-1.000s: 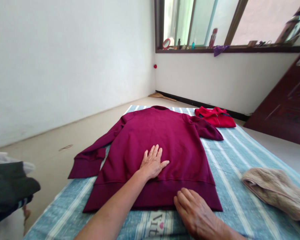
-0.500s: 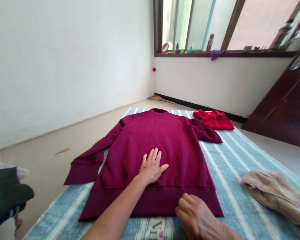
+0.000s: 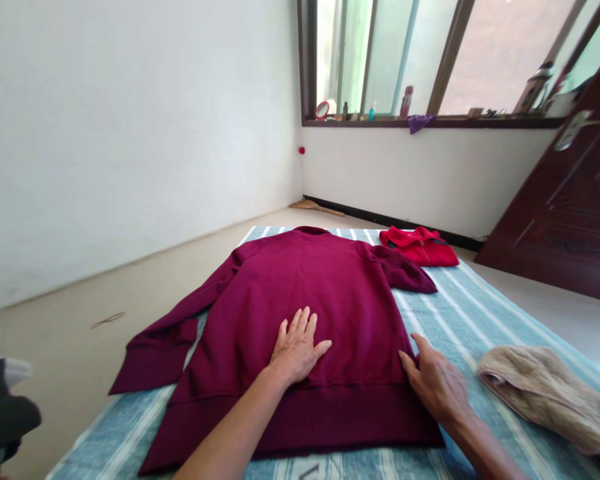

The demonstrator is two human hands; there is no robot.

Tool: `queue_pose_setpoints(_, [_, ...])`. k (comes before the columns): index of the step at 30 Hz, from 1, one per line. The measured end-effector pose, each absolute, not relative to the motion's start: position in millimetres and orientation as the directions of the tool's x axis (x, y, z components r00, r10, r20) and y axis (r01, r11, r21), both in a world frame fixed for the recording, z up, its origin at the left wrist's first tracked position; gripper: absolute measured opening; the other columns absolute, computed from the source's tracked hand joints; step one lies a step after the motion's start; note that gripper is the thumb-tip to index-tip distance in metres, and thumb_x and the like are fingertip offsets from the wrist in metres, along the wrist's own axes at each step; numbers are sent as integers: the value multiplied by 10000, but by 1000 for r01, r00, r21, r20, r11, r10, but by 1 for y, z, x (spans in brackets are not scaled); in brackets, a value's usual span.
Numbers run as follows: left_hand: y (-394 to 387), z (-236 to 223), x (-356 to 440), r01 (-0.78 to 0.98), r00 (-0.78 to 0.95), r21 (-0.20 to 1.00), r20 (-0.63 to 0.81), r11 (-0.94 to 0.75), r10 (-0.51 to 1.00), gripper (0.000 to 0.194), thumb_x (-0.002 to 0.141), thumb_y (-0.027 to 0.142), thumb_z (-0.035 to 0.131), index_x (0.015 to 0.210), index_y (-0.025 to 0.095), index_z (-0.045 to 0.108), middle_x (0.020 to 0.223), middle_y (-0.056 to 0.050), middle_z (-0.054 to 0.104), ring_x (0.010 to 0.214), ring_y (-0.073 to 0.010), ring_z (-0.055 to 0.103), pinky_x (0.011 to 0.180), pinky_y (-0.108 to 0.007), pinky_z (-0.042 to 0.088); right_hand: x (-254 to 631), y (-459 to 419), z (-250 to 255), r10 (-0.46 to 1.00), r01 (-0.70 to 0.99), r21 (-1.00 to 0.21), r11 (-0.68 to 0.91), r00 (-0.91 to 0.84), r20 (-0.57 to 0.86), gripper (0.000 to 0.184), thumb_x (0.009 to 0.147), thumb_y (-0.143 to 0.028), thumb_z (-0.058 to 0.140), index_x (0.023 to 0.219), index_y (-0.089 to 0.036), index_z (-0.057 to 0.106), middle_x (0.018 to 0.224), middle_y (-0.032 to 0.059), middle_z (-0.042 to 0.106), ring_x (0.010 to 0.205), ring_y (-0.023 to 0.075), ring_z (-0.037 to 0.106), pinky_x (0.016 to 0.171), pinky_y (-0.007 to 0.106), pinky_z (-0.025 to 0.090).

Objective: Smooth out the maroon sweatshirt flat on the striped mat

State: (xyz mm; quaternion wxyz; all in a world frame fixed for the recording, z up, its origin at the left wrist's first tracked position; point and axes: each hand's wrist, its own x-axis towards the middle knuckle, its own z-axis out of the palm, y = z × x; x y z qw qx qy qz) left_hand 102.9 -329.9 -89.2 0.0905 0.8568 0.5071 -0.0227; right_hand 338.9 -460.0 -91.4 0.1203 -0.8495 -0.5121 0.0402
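1. At the far left edge, a dark folded pile (image 3: 3, 417) lay partly out of frame, well apart from your hands.
2. The maroon sweatshirt (image 3: 305, 293) lay flat on the striped blue sheet (image 3: 480, 313), hem toward you and collar away. Its left sleeve (image 3: 165, 343) ran off the sheet's edge onto the bare floor (image 3: 130, 280); the right sleeve looked tucked in short beside the body.
3. Your left hand (image 3: 296, 347) rested open, palm down and fingers spread, on the lower middle of the sweatshirt just above the hem band. It gripped nothing and pinned the cloth.
4. Your right hand (image 3: 437, 383) sat at the sweatshirt's right side edge, just above the hem corner, fingers extended and touching the fabric. It looked open rather than closed on the cloth; whether the fingertips had pinched the seam could not be confirmed.
5. Judgement: the step in hand was smoothing and squaring the spread garment, with the left hand as anchor and the right working the edge.
6. Judgement: any next move called for a firm hold of that right edge and for the trailing left sleeve to be brought back onto the sheet.
7. Further right, a red garment (image 3: 420, 244) lay folded near the far end of the sheet, and a beige knitted item (image 3: 543, 397) lay near your right hand, not touching it.
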Motion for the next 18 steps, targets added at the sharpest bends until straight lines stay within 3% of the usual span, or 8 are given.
queue_pose_setpoints(6, [-329, -91, 102, 872, 487, 121, -115, -474, 866, 723, 896, 589, 269, 1463, 141, 257, 1556, -85, 147, 1438, -238, 79, 1151, -483, 112, 337, -451, -87, 866, 830, -259, -495, 497, -60, 402, 901, -315, 408, 1277, -183, 459, 933, 66, 695, 902, 270, 645, 657, 310, 375])
queue_pose_setpoints(12, [-329, -91, 103, 876, 479, 124, -117, -466, 870, 730, 893, 597, 266, 1466, 144, 249, 1555, -85, 143, 1438, -237, 78, 1150, -487, 109, 348, -452, -88, 849, 801, -301, -518, 525, -66, 295, 921, -341, 366, 1034, -250, 623, 935, 40, 705, 911, 243, 640, 680, 298, 364])
queue_pose_setpoints(18, [-330, -88, 104, 880, 473, 125, -127, -459, 872, 728, 895, 592, 274, 1465, 140, 250, 1555, -87, 140, 1438, -236, 78, 1150, -487, 109, 345, -452, -89, 875, 840, -258, -477, 481, -52, 263, 910, -360, 414, 896, -246, 650, 924, 35, 673, 881, 219, 628, 681, 285, 360])
